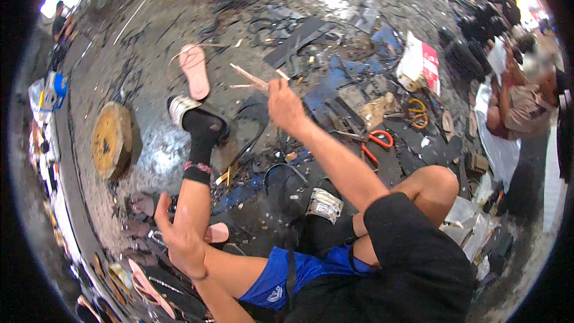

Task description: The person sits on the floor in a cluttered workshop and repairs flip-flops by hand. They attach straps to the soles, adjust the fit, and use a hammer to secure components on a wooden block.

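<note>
We are sitting low on littered ground, legs stretched out ahead of us; our right hand [284,106] is raised at arm's length over the mess, fingers curled closed around a thin pale stick [256,78] that juts up and to the left from the fist; the stick is clear of the ground, held in the air above a patch of dark scraps. Our left hand [179,236] sits down at the lower left, pressed against our own left shin just below the knee; the fingers are spread and loosely bent, wrapping the leg, with nothing else in them. That left leg runs up the frame to a foot in a black sock [202,137] with a reddish band; just beyond the toes lies a pink flip-flop [194,70], sole up, apart from the foot. To the left of the leg rests a round yellowish disc [110,139] with a dark hole at its centre. Right of our forearm, red-handled scissors [378,142] lie on dark sheet scraps; a little farther off, orange-handled scissors [417,113]; both well apart from the stick. At the far right edge another person [521,104] sits; more pink sandals [149,290] are piled at lower left near our left hand.
</note>
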`<act>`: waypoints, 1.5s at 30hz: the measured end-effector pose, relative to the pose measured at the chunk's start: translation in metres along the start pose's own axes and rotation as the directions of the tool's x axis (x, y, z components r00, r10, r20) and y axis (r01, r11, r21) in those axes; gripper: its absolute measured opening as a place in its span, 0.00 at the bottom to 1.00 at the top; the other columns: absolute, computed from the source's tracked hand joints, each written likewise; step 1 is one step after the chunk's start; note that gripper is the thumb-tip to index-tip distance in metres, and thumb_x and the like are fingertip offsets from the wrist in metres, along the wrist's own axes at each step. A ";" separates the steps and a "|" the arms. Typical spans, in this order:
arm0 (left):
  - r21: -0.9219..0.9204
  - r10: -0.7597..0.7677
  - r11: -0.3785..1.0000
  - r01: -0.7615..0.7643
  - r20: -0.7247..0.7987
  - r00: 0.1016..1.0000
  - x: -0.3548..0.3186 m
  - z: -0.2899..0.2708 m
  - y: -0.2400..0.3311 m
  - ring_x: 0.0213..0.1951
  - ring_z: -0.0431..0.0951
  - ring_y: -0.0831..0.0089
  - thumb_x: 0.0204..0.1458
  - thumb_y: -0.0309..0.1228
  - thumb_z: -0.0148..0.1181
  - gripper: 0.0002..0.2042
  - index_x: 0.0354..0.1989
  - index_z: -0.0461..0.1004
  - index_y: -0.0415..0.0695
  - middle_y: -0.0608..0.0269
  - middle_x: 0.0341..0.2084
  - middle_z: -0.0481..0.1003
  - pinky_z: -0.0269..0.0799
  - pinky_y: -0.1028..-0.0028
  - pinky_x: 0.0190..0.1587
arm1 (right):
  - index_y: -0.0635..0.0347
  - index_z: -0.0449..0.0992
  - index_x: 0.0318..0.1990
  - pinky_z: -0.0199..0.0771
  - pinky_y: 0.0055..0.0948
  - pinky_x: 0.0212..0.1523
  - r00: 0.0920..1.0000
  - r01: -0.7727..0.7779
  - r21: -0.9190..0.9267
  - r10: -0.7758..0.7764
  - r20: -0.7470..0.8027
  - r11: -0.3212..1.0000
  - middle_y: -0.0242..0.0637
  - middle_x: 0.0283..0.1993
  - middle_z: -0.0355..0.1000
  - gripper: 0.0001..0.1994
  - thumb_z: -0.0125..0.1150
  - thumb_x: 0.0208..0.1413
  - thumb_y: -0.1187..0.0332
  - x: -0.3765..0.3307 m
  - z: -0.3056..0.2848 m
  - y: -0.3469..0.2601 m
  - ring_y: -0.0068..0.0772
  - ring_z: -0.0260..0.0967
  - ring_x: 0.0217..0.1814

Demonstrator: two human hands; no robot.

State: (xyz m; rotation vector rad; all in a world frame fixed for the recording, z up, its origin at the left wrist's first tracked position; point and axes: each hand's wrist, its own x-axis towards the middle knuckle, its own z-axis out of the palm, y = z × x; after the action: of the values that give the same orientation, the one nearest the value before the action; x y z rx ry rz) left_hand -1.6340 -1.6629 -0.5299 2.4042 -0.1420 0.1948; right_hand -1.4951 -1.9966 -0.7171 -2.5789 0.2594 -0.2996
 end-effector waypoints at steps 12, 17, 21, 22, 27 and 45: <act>0.145 0.042 0.986 -0.078 0.234 0.971 0.246 0.295 -0.124 0.64 0.64 0.42 0.51 0.42 0.68 0.37 0.65 0.61 0.33 0.35 0.60 0.66 0.56 0.54 0.68 | 0.61 0.73 0.45 0.73 0.42 0.50 0.953 -0.055 -0.268 0.130 0.272 0.962 0.39 0.41 0.70 0.14 0.62 0.51 0.70 -0.207 -0.025 -0.003 0.46 0.70 0.47; 0.532 -0.160 0.845 0.050 0.163 0.974 0.289 0.327 -0.172 0.71 0.44 0.32 0.46 0.54 0.69 0.47 0.67 0.57 0.33 0.22 0.62 0.58 0.40 0.45 0.71 | 0.59 0.72 0.50 0.72 0.41 0.49 0.766 -0.620 0.424 0.626 0.144 0.661 0.48 0.46 0.74 0.11 0.55 0.63 0.66 -0.178 -0.171 -0.006 0.50 0.72 0.49; 0.711 -0.340 0.697 0.088 0.221 0.914 0.314 0.341 -0.138 0.72 0.48 0.37 0.49 0.60 0.63 0.42 0.66 0.65 0.42 0.49 0.67 0.62 0.53 0.43 0.66 | 0.57 0.72 0.46 0.63 0.30 0.36 0.523 -0.311 0.814 0.803 -0.284 0.491 0.31 0.35 0.63 0.10 0.52 0.68 0.62 -0.231 -0.316 0.044 0.23 0.60 0.35; 0.714 -0.317 0.700 0.008 0.301 0.899 0.334 0.325 -0.153 0.70 0.56 0.38 0.48 0.60 0.62 0.42 0.68 0.65 0.46 0.51 0.67 0.61 0.58 0.42 0.64 | 0.57 0.71 0.43 0.59 0.28 0.31 0.524 -0.128 0.886 0.789 -0.321 0.445 0.27 0.30 0.58 0.10 0.49 0.70 0.61 -0.248 -0.351 0.056 0.20 0.55 0.29; 0.438 -0.083 0.882 -0.172 0.504 0.860 0.336 0.351 -0.160 0.60 0.73 0.52 0.46 0.47 0.62 0.32 0.61 0.72 0.44 0.47 0.58 0.74 0.66 0.53 0.63 | 0.60 0.76 0.37 0.67 0.33 0.46 0.390 -0.522 0.201 0.441 -0.809 0.829 0.31 0.33 0.71 0.20 0.47 0.72 0.53 -0.377 -0.487 0.079 0.27 0.68 0.39; 0.614 0.012 0.776 -0.144 0.214 0.977 0.366 0.371 -0.127 0.57 0.72 0.45 0.50 0.50 0.63 0.33 0.62 0.67 0.45 0.44 0.57 0.70 0.69 0.49 0.57 | 0.71 0.79 0.42 0.75 0.46 0.37 -0.177 -0.971 -0.157 0.984 -0.033 -0.180 0.57 0.34 0.78 0.21 0.59 0.59 0.56 -0.603 -0.414 0.138 0.51 0.79 0.36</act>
State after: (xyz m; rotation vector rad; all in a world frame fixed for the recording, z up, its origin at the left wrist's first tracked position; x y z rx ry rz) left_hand -1.2168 -1.8346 -0.8207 3.0955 -0.3124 0.0338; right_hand -2.1982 -2.1662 -0.5400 -1.5606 2.1976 0.5155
